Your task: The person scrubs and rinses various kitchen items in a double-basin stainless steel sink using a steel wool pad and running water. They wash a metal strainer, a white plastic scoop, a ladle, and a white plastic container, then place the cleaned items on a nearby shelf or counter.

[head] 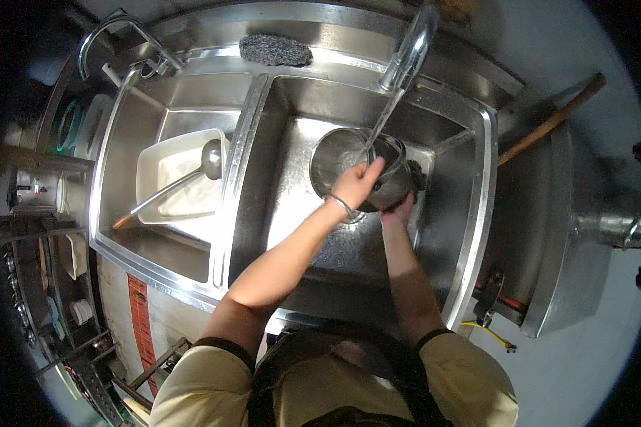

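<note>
Water runs from the chrome faucet (411, 50) into a round metal bowl or pan (328, 160) in the right basin of the steel sink (294, 213). My left hand (352, 184), with a bangle at the wrist, is over the pan's near inner side by the water stream; whether its fingers grip anything is hard to see. At the pan's lower right outer side, my right hand (399, 211) holds it, thumb up and most fingers hidden beneath. A dark object, not clear in kind, lies at the pan's right side.
In the left basin, a metal ladle (165, 189) with a wooden end rests across a white plastic tub (149, 160). A steel-wool scrubber (275, 50) lies on the back ledge. A second faucet (123, 21) stands at back left. A wooden handle (550, 128) leans at right.
</note>
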A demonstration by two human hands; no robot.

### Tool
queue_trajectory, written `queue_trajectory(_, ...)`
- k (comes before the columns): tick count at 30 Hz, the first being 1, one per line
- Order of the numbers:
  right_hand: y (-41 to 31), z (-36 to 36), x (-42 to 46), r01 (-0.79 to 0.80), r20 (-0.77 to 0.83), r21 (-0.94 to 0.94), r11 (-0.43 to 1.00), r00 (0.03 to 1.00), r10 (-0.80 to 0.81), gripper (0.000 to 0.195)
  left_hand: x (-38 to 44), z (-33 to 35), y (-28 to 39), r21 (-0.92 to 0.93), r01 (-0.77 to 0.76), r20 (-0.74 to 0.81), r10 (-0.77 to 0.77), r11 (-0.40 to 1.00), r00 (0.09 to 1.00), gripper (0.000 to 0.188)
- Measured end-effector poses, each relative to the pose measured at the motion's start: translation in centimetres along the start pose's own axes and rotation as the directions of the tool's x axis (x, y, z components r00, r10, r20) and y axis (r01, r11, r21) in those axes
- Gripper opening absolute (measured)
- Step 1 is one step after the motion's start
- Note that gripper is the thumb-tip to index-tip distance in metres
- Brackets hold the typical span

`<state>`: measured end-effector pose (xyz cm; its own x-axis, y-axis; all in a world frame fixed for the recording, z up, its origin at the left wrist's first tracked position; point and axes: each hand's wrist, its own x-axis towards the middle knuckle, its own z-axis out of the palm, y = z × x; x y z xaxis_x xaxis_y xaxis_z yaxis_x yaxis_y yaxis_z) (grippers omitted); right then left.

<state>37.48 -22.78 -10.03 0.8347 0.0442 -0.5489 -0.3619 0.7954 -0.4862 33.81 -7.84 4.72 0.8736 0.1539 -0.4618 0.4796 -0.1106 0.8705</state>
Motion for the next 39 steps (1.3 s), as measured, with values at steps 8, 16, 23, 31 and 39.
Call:
queue_trajectory(8, -9.8, 0.0, 3.4, 0.219, 0.204, -0.888, 0.405, 0.976, -0.081, 0.017, 0.9, -2.1, -2.9, -0.493, -0.142, 0.029, 0.179, 0.858, 0.983, 0.016)
queue_trajectory(16, -11.2, 13.1, -0.8, 0.743, 0.732, -0.669, -0.028, 0.652, -0.197, 0.029, -1.0, -1.7, -1.9, 0.713, -0.327, 0.194, 0.273, 0.621, 0.942, 0.018)
queue_trajectory(23, -2.6, 19.0, 0.4, 0.906, 0.705, -0.079, -0.416, 0.346, 0.619, 0.053, -2.5, -4.1, -2.1, 0.709, -0.434, 0.396, 0.196, 0.556, 0.897, 0.021)
queue_trajectory(31, 0.8, 18.6, 0.7, 0.969, 0.546, 0.207, -0.138, 0.003, 0.837, 0.026, -4.0, -6.0, -2.3, 0.542, -0.626, 0.589, 0.278, 0.561, 0.759, 0.023)
queue_trajectory(39, -6.2, 18.4, 9.1, 0.41, 0.442, -0.87, 0.276, 0.895, 0.064, 0.049, -3.3, -6.9, -3.4, 0.176, -0.426, 0.618, 0.237, 0.887, 0.75, 0.023)
